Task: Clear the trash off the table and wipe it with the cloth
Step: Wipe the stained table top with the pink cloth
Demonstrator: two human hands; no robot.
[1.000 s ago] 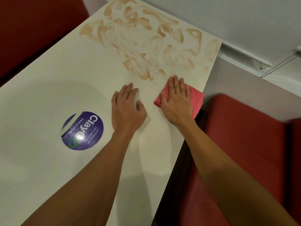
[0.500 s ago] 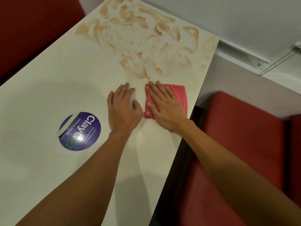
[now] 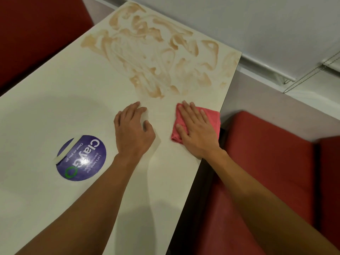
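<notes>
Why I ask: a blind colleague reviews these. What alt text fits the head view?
A right hand presses a pink cloth flat on a white table, near brown smears. The left hand rests beside it, by a round purple sticker.

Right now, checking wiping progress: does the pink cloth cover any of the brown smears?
No, the pink cloth, pressed flat under the right hand, lies short of the brown smears, on bare tabletop.

The right hand lay flat over much of the pink cloth, hiding its middle and near edge. The table ran out past the left and bottom edges, and both forearms were cut off below. The smallest print on the purple sticker was too fine to read
</notes>
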